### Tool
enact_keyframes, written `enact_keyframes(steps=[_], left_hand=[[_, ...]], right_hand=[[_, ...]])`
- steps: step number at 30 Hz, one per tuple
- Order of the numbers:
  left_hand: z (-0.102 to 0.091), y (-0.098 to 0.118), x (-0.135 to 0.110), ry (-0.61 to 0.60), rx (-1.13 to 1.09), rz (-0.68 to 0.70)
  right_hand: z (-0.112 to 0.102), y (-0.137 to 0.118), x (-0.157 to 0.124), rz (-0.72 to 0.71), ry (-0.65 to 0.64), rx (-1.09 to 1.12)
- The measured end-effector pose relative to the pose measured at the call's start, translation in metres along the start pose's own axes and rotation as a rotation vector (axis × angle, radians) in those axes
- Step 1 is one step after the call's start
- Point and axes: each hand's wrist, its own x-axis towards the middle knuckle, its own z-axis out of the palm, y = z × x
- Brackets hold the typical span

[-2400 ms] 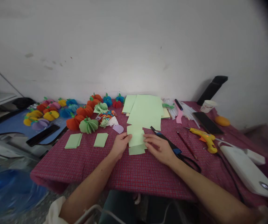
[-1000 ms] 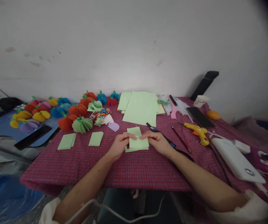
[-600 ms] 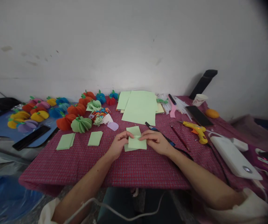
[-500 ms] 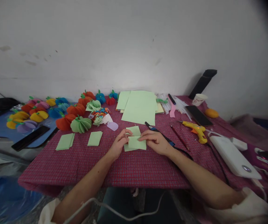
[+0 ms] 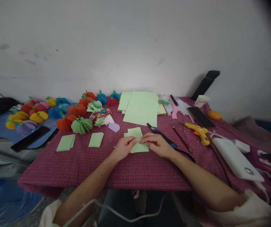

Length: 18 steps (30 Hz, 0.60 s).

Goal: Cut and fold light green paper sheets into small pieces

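Observation:
Several pieces of light green paper [image 5: 139,147] lie overlapping on the checked cloth in front of me. My left hand [image 5: 125,147] pinches the edge of a piece between thumb and fingers. From the other side my right hand [image 5: 157,143] holds the same small edge at its fingertips, its fingers curled. The fingertips partly hide the piece, so its exact fold cannot be made out. To the left are two small stacks of cut green paper, the nearer stack [image 5: 96,139] and the farther stack [image 5: 65,142].
Large green sheets [image 5: 142,108] lie at the back. Paper pumpkins, one of them green [image 5: 81,125], crowd the left. On the right are a cutter-like tool with a cord [image 5: 161,136], a pencil [image 5: 182,139], a yellow glue gun [image 5: 200,132], a phone [image 5: 200,117] and a white power bank [image 5: 236,159].
The raised flap between my hands has turned and now shows only a narrow edge. My left hand has moved slightly right and closed into a pinch. My right hand has barely moved.

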Motion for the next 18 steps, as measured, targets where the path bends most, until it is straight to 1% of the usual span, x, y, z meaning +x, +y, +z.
enact_keyframes(steps=[4,8,10,14,18], left_hand=[[-0.0001,0.0016,-0.0006,-0.027,-0.035,-0.024],[0.0023,-0.0001,-0.0011,0.009,-0.15,-0.095],[0.003,-0.0015,-0.001,0.008,-0.179,-0.113],[0.0028,-0.0048,-0.0002,-0.019,-0.112,-0.08],[0.002,-0.0061,0.0,-0.019,-0.014,-0.044]], right_hand=[[-0.0007,0.0006,0.0003,0.02,-0.013,0.025],[-0.0007,0.0001,0.0002,0.023,-0.012,0.025],[-0.0002,-0.0002,0.0,0.019,-0.012,0.024],[0.0016,-0.0001,-0.0009,0.02,-0.008,0.025],[0.0023,-0.001,-0.0018,0.021,-0.019,0.027]])
